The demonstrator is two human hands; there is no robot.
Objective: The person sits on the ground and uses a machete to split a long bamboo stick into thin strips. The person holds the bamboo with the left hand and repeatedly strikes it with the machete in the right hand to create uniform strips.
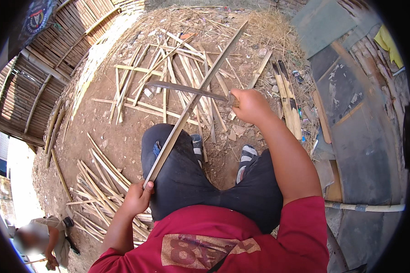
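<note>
My left hand [137, 197] is closed round the near end of a long split bamboo strip [180, 126]. From there the strip slants up and away to the right, over my left thigh. My right hand [250, 105] grips the handle of a machete [185, 88]. Its dark blade points left and crosses the strip at about mid-length; whether the edge has cut into it cannot be made out.
Loose bamboo strips [171, 68] lie scattered on the dirt ahead. Another pile of strips [100, 191] is at my left. Dark boards [364, 150] stand along the right side, and a bamboo wall [73, 36] at far left. Another person [48, 239] sits low at the lower left.
</note>
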